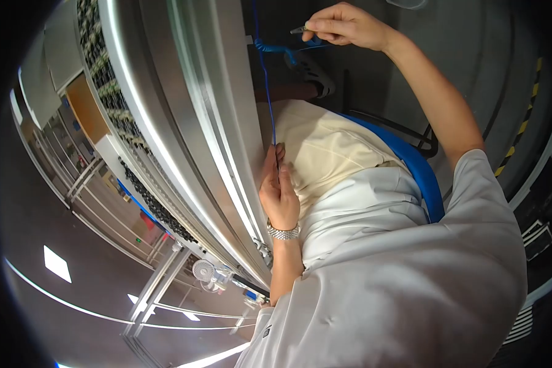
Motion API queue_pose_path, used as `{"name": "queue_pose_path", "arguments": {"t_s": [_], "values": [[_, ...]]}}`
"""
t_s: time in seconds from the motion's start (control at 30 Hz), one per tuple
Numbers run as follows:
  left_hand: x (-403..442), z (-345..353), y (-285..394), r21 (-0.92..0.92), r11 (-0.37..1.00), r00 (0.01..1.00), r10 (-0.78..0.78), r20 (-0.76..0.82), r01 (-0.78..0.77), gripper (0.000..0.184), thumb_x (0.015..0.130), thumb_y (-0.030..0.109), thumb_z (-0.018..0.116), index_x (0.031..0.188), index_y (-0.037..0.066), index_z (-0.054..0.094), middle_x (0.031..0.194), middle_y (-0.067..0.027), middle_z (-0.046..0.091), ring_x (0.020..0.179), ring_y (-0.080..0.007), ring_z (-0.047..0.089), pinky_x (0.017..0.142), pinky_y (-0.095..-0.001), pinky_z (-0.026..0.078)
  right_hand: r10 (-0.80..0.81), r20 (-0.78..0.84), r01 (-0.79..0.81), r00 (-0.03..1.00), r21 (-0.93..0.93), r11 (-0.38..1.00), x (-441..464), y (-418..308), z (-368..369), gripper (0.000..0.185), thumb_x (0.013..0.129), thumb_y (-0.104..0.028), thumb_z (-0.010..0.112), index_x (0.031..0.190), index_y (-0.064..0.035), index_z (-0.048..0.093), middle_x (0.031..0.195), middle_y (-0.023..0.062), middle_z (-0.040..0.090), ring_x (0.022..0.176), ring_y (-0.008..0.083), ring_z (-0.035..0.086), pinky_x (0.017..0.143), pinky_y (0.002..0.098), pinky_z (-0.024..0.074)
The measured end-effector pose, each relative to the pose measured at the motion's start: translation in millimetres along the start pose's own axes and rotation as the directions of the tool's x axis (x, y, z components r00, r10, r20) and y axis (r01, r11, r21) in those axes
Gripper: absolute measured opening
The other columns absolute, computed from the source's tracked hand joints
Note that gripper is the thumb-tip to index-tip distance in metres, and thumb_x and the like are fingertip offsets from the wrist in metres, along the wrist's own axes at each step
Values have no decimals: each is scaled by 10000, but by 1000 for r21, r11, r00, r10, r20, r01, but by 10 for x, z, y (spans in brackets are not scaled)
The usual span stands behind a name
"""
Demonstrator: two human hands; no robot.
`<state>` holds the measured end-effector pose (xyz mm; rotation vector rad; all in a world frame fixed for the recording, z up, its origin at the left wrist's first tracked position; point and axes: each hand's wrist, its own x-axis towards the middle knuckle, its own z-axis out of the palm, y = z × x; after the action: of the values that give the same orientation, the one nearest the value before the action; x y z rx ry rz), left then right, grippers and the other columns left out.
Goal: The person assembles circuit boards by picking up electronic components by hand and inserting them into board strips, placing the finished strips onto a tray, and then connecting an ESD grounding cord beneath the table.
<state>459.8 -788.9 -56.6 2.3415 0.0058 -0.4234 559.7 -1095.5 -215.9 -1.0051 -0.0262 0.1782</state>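
Observation:
My left hand [280,195], with a metal-banded watch [283,230] at its wrist, is closed with thumb and fingers pinched on a thin blue cord [268,101]. The cord runs up from those fingers past the top of the view. A coiled stretch of blue cord [275,48] hangs beside it, reaching toward my other hand. My right hand [348,27] is held out at the top, pinching a small metal clip [298,30] whose jaws point left. Blue material shows just under those fingers; how it joins the clip is hidden.
A long metal conveyor-like frame [208,122] runs close along my left side. Under me is a blue chair [432,190]. A small white fan [203,270] is mounted beyond the frame. Yellow-black tape [521,132] marks the floor on the right. A shoe [318,73] shows below.

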Motion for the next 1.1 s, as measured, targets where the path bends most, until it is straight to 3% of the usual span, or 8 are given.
{"name": "queue_pose_path", "arguments": {"t_s": [0.17,0.33,0.53,0.77,0.83,1.0,1.1], "values": [[-35,-59,-43,-73,987,989,-146,5,146,429,997,33,604,1406,-80,538,1307,-198,668,1161,-246,664,1009,-308,512,-26,-10,24,1000,-135,991,23,118,135,355,1071,-308,558,1065,-9,749,709,-55,444,585,23,312,537,180,245],[-29,19,-1,75,994,997,-75,-26,77,419,984,59,632,1377,-68,558,1235,-167,696,1092,-263,676,970,-319,522,55,-29,-56,998,-37,998,163,45,44,412,1068,-389,546,1028,-27,738,733,-50,468,588,35,309,541,195,277],[-66,49,-86,93,996,1000,13,-27,-11,479,961,49,672,1406,-65,537,1268,-179,676,1122,-246,656,1004,-321,509,42,-45,-43,998,-18,999,201,-119,100,442,1097,-391,481,997,-5,670,750,-46,432,613,39,301,556,190,259],[-46,60,-86,93,994,999,51,-17,-50,492,949,71,682,1398,-62,531,1259,-168,664,1108,-258,647,996,-335,509,123,23,-126,992,193,973,268,-18,73,370,1100,-331,468,898,-52,603,803,-8,481,632,45,336,555,196,289],[-60,51,-86,93,994,998,54,-12,-52,502,949,59,689,1410,-58,527,1275,-171,663,1116,-253,650,1000,-335,512,120,69,-137,990,342,930,260,-25,90,343,1094,-301,484,922,-38,621,805,-1,497,639,51,366,567,196,311],[-63,48,-45,112,992,999,51,-11,-49,512,948,85,696,1411,-53,527,1279,-170,662,1118,-257,652,997,-341,513,32,-63,-25,997,113,993,283,-135,128,294,1080,-265,520,961,-26,642,818,2,534,669,56,420,588,197,336],[-60,45,-55,107,993,998,59,-14,-57,516,947,98,698,1411,-51,527,1282,-170,661,1119,-260,652,996,-343,514,-26,-56,23,998,-45,999,344,-187,85,268,1072,-245,535,984,-21,653,828,4,556,695,61,450,607,198,357]]}}
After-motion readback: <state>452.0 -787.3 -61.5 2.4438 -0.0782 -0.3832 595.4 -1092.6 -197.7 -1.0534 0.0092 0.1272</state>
